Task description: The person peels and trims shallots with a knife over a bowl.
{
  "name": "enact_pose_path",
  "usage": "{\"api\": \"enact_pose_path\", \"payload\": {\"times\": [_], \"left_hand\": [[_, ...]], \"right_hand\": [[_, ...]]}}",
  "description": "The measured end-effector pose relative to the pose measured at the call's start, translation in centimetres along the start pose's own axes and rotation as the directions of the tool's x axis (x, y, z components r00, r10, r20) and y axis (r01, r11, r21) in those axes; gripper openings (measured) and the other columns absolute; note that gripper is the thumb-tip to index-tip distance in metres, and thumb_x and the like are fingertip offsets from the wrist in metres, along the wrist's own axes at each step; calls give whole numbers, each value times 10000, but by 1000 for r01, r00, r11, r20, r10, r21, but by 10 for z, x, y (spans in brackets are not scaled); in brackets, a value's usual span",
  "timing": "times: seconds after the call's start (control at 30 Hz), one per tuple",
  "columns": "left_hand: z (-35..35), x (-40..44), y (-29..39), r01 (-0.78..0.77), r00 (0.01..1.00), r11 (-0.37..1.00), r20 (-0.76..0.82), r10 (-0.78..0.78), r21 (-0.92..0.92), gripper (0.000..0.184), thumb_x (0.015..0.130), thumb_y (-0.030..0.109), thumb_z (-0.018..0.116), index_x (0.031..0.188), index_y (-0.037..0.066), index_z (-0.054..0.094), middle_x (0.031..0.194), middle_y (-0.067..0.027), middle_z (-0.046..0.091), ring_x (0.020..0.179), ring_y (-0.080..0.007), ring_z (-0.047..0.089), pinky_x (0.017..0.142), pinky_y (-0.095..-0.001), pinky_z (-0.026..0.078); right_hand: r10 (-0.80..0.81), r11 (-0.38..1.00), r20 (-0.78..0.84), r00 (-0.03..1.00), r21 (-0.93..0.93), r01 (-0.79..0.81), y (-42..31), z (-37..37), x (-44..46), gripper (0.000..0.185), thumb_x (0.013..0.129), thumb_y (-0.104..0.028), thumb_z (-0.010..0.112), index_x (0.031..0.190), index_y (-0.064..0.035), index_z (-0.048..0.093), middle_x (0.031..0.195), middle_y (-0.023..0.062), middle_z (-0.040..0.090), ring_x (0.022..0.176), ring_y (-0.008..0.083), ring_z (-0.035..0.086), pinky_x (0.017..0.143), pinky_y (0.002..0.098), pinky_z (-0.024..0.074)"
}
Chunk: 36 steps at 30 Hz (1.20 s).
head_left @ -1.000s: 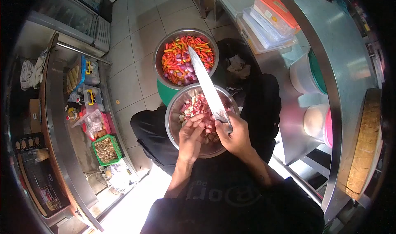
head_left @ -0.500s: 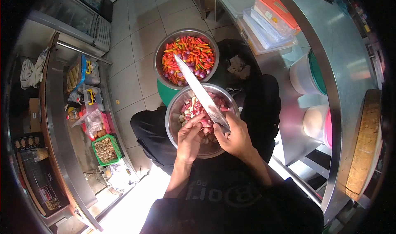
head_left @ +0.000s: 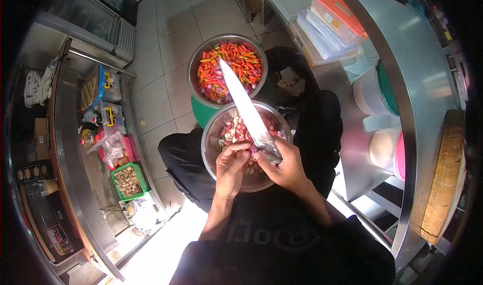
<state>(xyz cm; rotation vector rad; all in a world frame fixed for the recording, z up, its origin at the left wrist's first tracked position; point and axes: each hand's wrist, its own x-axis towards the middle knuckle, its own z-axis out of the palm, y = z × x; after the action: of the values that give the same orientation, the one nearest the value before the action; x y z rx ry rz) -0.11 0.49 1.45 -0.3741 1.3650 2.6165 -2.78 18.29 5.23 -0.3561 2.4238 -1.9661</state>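
My right hand [head_left: 286, 165] is closed on a large kitchen knife [head_left: 245, 104], its wide blade pointing up and away over two metal bowls. A small purple shallot [head_left: 253, 149] sits at the fingertips of my left hand [head_left: 231, 168], which are pinched together. The right thumb is against the shallot, close to the knife's heel. Under both hands, the near metal bowl [head_left: 208, 157] rests in my lap with peeled shallots and garlic cloves [head_left: 232, 130] in it. Beyond it, the far metal bowl [head_left: 192, 70] holds red and orange chillies [head_left: 240, 59] and some purple shallots.
The far bowl stands on a green round surface [head_left: 200, 113]. At left, a low shelf carries a green basket of garlic [head_left: 128, 181] and plastic containers [head_left: 111, 115]. At right, a steel counter [head_left: 397, 49] has lidded tubs [head_left: 386, 152] beneath and a wooden board [head_left: 443, 179] on it.
The knife blade has swung slightly to the right and its tip has risen. The fingers of both hands have come closer together around the purple shallot.
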Motion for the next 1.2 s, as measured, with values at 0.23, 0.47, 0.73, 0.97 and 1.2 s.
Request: {"api": "enact_pose_path", "payload": {"times": [0.23,0.47,0.73,0.97,1.2], "left_hand": [[-1,1,3,86,996,995,-7,-87,-59,280,1008,-25,678,1288,-23,684,1127,-55,717,998,-130,667,919,-296,557],[-1,0,-1,5,1000,998,-12,-4,60,301,982,-35,714,1281,-17,690,1104,-48,727,973,-121,681,845,-265,557],[0,-2,-2,-26,998,994,-63,33,104,224,947,-53,753,1165,-19,713,1087,-67,738,941,-115,690,755,-247,570],[2,-3,0,3,996,986,-92,12,169,204,944,-39,767,1144,-28,725,997,-81,756,815,-103,685,605,-239,543],[4,-2,0,-40,996,976,-68,55,216,216,946,-43,761,1159,-52,722,992,-81,760,816,-102,687,610,-233,537]], "right_hand": [[2,998,-5,1000,63,-2,-1,-1,2,303,925,-68,751,1199,39,676,991,176,720,902,258,738,795,369,566],[-56,998,-28,998,-43,55,-14,0,6,274,921,-51,711,1174,39,661,983,206,691,911,368,716,806,418,554],[-3,987,57,998,-160,12,-2,2,-4,225,921,-82,678,1074,27,555,968,255,615,918,483,631,784,515,500],[23,967,70,997,-254,-5,3,5,-8,232,921,-76,681,1082,18,543,948,248,606,880,492,648,731,552,513],[34,947,89,995,-320,-4,10,5,-12,227,920,-75,683,1080,4,543,950,243,615,848,497,654,710,554,518]]}}
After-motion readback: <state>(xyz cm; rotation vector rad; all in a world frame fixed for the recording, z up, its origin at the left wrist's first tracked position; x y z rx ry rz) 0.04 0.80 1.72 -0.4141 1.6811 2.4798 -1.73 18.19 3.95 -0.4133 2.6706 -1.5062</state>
